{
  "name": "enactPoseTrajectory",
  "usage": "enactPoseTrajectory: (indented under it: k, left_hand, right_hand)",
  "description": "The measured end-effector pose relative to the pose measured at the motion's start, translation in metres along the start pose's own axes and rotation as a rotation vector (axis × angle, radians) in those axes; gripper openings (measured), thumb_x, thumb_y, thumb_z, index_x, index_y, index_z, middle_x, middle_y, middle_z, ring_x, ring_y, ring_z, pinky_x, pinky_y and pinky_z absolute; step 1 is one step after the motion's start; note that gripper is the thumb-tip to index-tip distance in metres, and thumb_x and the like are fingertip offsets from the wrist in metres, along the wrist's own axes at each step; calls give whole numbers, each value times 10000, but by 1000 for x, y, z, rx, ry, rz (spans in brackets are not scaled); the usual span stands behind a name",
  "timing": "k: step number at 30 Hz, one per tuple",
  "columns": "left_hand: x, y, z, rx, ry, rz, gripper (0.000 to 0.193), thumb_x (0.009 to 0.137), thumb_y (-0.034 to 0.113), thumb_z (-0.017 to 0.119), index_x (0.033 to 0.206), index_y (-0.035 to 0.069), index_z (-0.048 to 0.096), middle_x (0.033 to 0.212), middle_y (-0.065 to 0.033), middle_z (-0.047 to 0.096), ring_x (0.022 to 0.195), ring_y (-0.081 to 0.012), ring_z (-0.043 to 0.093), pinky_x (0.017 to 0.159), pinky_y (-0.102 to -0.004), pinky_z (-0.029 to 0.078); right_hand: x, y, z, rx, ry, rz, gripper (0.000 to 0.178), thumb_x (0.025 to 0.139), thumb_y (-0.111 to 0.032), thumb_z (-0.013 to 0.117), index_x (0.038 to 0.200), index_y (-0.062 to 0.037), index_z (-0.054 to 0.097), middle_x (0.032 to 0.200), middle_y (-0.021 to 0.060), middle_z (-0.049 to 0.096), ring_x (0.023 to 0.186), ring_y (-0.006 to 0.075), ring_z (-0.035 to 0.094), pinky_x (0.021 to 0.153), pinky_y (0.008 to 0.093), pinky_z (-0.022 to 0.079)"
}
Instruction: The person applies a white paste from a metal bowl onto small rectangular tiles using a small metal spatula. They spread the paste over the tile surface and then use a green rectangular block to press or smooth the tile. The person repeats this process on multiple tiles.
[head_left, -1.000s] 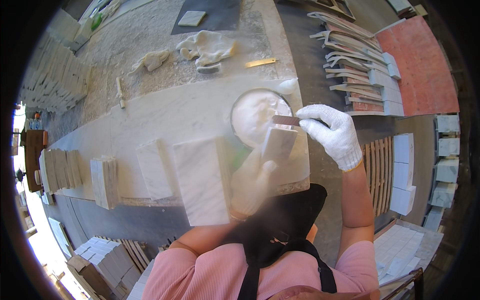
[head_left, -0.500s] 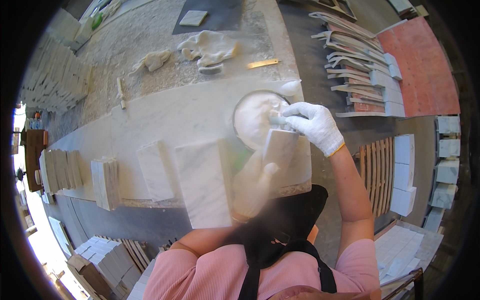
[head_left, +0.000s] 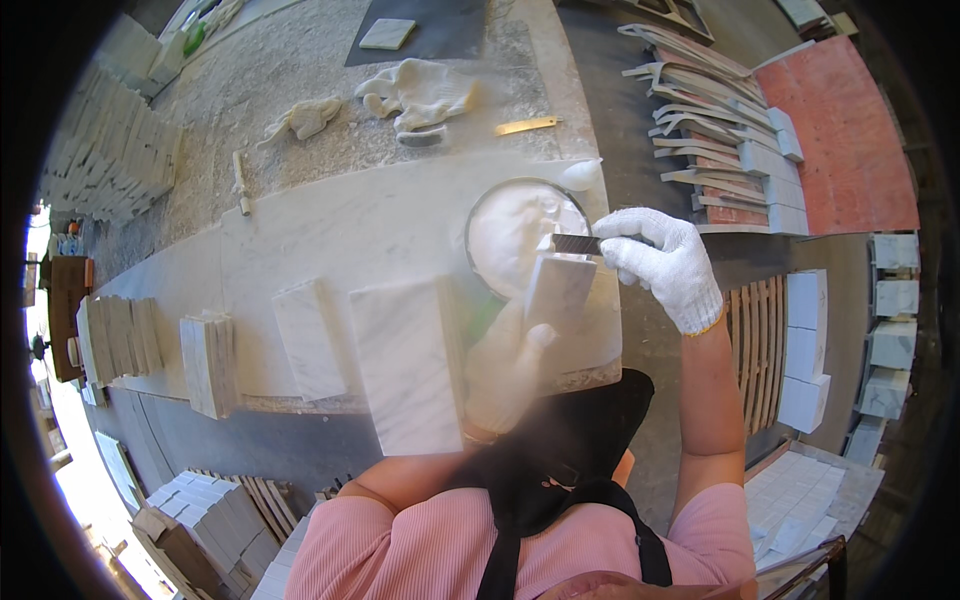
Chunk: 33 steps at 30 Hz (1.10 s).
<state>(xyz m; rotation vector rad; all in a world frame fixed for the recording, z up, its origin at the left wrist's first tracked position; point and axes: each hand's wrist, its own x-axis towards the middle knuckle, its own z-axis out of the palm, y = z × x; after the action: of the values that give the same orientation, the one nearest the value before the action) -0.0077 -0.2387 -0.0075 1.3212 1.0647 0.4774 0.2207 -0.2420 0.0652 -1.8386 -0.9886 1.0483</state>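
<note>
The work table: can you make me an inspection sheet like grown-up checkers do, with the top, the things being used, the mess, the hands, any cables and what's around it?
Surface: pale slab on a dusty table.
Job's things: small pale tile; dark flat tool at its upper edge; round container of white material.
Clutter: crumpled gloves, brass-coloured strip, pale stick.
Hands: both gloved; left hand holds the tile and looks hazy; right hand grips the tool.
Cables: nothing seen.
Surroundings: red board and slatted pallet on the right.
</note>
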Motion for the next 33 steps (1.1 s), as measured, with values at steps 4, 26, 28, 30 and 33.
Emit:
enactPoseTrajectory:
  k: [4, 26, 28, 30, 33]
  left_hand:
    - [0, -1, 0, 1, 1, 9, 465, 1032, 246, 631, 1466, 82, 604, 1267, -213, 714, 1182, -352, 680, 1039, -416, 495]
    - [-1, 1, 1, -42, 26, 29, 460, 1031, 174, 639, 1456, 6, 592, 1269, -175, 704, 1164, -250, 662, 1047, -360, 486]
    - [-1, 1, 1, -73, 24, 41, 459, 1031, 173, 639, 1455, 1, 593, 1273, -171, 704, 1174, -247, 659, 1052, -359, 485]
    - [-1, 2, 1, -57, 18, 32, 458, 1032, 171, 637, 1454, -2, 593, 1277, -169, 704, 1179, -247, 657, 1055, -360, 483]
    - [-1, 3, 0, -49, 9, 10, 454, 1033, 167, 633, 1452, -4, 594, 1280, -164, 703, 1181, -247, 656, 1056, -361, 483]
  right_hand:
    - [-4, 0, 2, -45, 7, -64, 191, 957, -67, 745, 1134, -12, 788, 916, 6, 741, 723, 45, 607, 654, 222, 494]
    - [29, 27, 15, -807, 34, -288, 227, 935, -208, 739, 1143, -159, 815, 1120, 103, 791, 985, 312, 754, 848, 376, 596]
    - [32, 27, 14, -766, -30, -224, 247, 935, -242, 745, 1159, -162, 812, 1143, 111, 786, 1007, 316, 749, 861, 386, 591]
    - [31, 23, 11, -729, -28, -224, 259, 945, -259, 747, 1175, -156, 805, 1152, 118, 781, 1008, 306, 749, 874, 378, 587]
    - [23, 19, 6, -691, 3, -166, 287, 955, -271, 757, 1206, -136, 791, 1167, 120, 774, 1013, 277, 747, 892, 359, 579]
